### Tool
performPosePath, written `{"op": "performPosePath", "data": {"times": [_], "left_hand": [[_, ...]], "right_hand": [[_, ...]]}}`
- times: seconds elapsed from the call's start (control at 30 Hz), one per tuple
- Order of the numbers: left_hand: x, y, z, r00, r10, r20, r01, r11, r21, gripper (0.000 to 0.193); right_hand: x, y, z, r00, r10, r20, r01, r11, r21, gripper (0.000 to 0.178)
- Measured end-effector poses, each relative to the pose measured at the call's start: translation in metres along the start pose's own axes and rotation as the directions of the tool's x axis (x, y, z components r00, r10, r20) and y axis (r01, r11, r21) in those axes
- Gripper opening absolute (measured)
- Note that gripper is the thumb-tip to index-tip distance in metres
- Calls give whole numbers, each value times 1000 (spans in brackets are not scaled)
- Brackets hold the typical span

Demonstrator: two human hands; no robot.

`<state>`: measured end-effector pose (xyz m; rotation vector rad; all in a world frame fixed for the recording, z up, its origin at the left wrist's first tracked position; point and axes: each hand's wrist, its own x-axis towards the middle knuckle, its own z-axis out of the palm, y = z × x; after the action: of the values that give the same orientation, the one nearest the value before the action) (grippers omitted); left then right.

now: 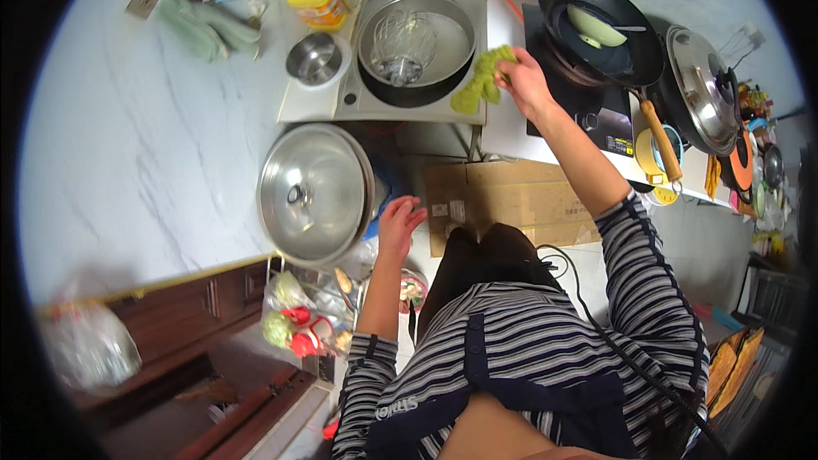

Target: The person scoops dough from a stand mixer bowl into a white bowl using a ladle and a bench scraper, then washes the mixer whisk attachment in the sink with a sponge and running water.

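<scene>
My right hand [521, 78] is closed on a yellow-green cloth [479, 85], which hangs over the right edge of the sink unit [481, 13] beside the cooktop. Low in front of me, to the left, my left hand [400, 220] is held in the air with its fingers partly curled, and I see nothing in it. Beside that hand stands a large metal basin or lid with a knob [311, 196]. In the sink sits a wide metal pan [447, 17] with a wire whisk-like basket [402, 47] inside it.
A black wok [558, 0] with a pale green bowl [594, 27] rests on the cooktop [609, 119]. To its right stands a lidded pot [699, 77]. A small metal bowl [315, 58] and a yellow bottle [315, 4] are left of the sink. Cardboard [511, 196] lies below.
</scene>
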<state>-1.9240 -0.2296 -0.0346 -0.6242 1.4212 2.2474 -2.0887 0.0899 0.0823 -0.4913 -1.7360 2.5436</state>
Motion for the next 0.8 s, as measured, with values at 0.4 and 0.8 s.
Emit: {"op": "performPosePath", "data": {"times": [0.4,0.8], "left_hand": [[225,99,118,995,13,95,10,970,-243,31],[401,31,168,886,-450,-110,341,794,-503,25]], "right_hand": [[274,154,-14,953,-137,269,289,156,-945,51],[335,228,-5,884,365,292,379,-196,-904,52]]}}
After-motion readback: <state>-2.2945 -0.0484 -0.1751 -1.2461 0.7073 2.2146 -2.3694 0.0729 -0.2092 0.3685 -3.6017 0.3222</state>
